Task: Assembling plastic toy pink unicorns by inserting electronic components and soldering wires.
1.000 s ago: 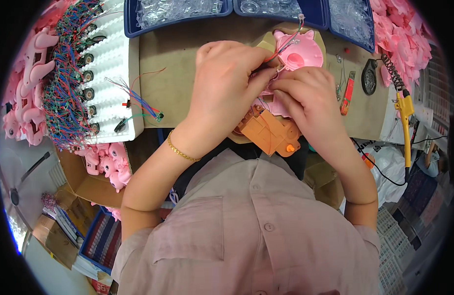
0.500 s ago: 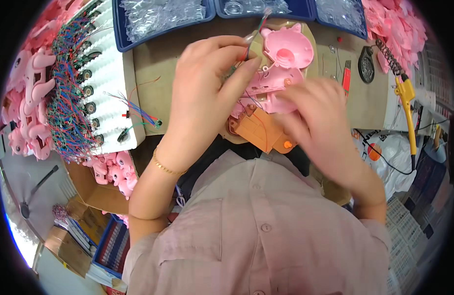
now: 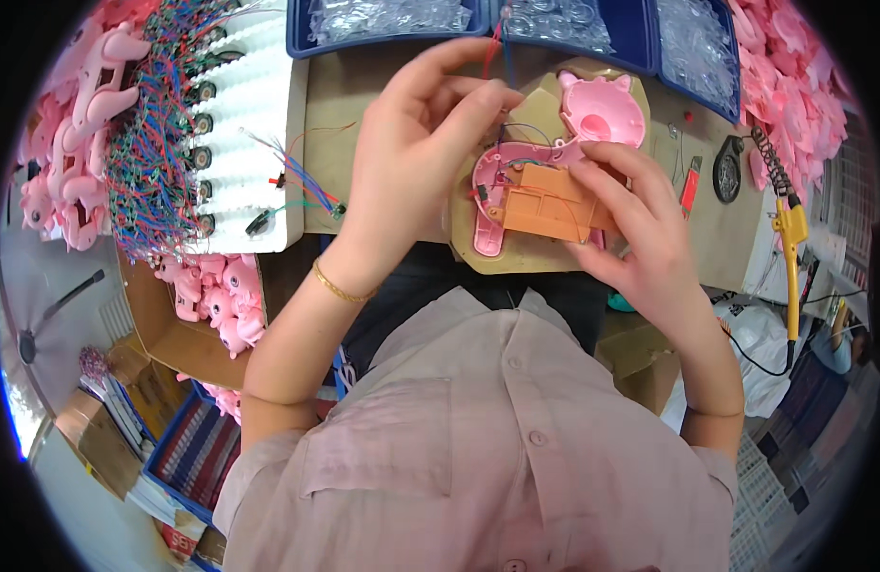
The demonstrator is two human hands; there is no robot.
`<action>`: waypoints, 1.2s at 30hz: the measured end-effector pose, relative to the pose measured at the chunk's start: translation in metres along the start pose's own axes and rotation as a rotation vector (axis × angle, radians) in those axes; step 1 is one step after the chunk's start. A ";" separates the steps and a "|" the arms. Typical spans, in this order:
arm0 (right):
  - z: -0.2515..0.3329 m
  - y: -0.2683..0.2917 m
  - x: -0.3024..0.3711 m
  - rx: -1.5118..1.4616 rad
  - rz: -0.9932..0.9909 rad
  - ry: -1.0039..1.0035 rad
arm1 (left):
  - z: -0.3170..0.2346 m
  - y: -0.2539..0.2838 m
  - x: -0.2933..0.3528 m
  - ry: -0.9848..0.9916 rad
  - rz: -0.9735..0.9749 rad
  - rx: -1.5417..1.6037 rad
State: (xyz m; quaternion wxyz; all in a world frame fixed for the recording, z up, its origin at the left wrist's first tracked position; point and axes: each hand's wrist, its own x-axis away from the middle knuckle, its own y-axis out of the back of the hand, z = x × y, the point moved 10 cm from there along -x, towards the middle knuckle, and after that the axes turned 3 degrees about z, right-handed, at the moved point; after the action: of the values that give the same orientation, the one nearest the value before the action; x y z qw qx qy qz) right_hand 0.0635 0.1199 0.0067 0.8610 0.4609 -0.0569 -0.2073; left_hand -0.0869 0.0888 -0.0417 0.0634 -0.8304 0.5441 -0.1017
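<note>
My left hand (image 3: pixel 416 133) is closed, thumb and fingertips pinching thin red and blue wires (image 3: pixel 494 52) that rise above the fingers. My right hand (image 3: pixel 645 205) grips the right end of an orange plastic box (image 3: pixel 545 202), thumb at its lower edge and fingers on top. Red wire runs across the box's face. The box lies over the body of a pink animal-shaped toy shell half (image 3: pixel 487 234), covering much of it. The shell's round, hollow, eared head (image 3: pixel 613 107) shows beyond my right hand. More wires lie along the shell's upper edge.
Blue trays (image 3: pixel 640 57) of clear plastic parts line the far edge. At left, a white ribbed foam sheet (image 3: pixel 254 153) carries bundled wires and small round parts. A red cutter (image 3: pixel 690 188), a black oval object (image 3: pixel 727 172) and a yellow-handled soldering iron (image 3: pixel 792 234) are at right.
The orange box has moved from near the table's front edge up over the pink shell, with my right hand now on it. My left hand still pinches wires. The whole view has shifted.
</note>
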 end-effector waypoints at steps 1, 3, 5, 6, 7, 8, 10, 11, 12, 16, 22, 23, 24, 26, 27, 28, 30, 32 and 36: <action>0.002 0.001 -0.001 -0.001 -0.033 0.048 | -0.004 0.010 0.006 -0.092 -0.086 0.033; 0.003 0.000 -0.001 0.012 -0.030 0.068 | 0.002 0.030 0.025 -0.161 -0.153 -0.088; 0.001 0.004 -0.002 0.038 -0.036 0.074 | -0.019 0.006 0.053 -0.402 0.016 -0.875; 0.000 0.000 -0.004 0.022 0.010 0.059 | -0.020 -0.004 0.065 -0.536 0.083 -0.953; -0.002 -0.003 -0.005 0.008 0.055 0.042 | -0.022 -0.016 0.078 -0.672 0.154 -1.028; 0.000 0.003 -0.011 0.006 0.051 0.040 | -0.019 -0.021 0.083 -0.660 0.164 -1.085; -0.002 -0.001 -0.021 -0.001 0.221 -0.019 | -0.013 -0.021 0.087 -0.675 0.175 -1.124; -0.003 0.000 -0.024 0.000 0.217 -0.025 | -0.010 -0.021 0.090 -0.688 0.177 -1.163; -0.003 -0.002 -0.026 0.018 0.253 -0.010 | -0.007 -0.022 0.090 -0.658 0.195 -1.186; -0.002 -0.001 -0.014 0.120 0.202 0.060 | -0.013 -0.034 0.094 -0.658 0.217 -1.304; -0.017 0.029 0.000 0.068 -0.001 -0.062 | -0.051 -0.030 0.065 -0.588 0.241 -1.267; -0.023 0.038 0.003 0.115 -0.029 -0.116 | -0.061 -0.038 0.057 -0.650 0.208 -1.256; -0.017 0.043 0.003 0.191 -0.053 -0.064 | -0.062 -0.055 0.051 -0.697 0.284 -1.251; -0.013 0.035 0.005 0.245 -0.035 -0.041 | -0.047 -0.076 0.045 -0.696 0.361 -1.301; -0.012 0.029 0.005 0.303 -0.009 -0.011 | -0.035 -0.085 0.044 -0.692 0.427 -1.347; -0.014 0.024 0.008 0.300 -0.014 -0.012 | -0.027 -0.086 0.048 -0.701 0.423 -1.374; -0.009 0.023 0.016 0.342 -0.122 0.013 | -0.024 -0.087 0.051 -0.701 0.428 -1.382; -0.017 0.026 0.013 0.295 -0.099 0.020 | -0.022 -0.089 0.051 -0.695 0.423 -1.392; -0.033 0.024 0.003 0.102 0.011 -0.041 | -0.026 -0.089 0.049 -0.707 0.443 -1.356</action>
State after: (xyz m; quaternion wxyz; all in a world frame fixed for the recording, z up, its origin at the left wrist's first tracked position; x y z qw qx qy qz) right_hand 0.0828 0.1560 0.0072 0.8363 0.4993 -0.0877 -0.2089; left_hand 0.0056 0.0795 0.0080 -0.2680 -0.5435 0.5877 0.5360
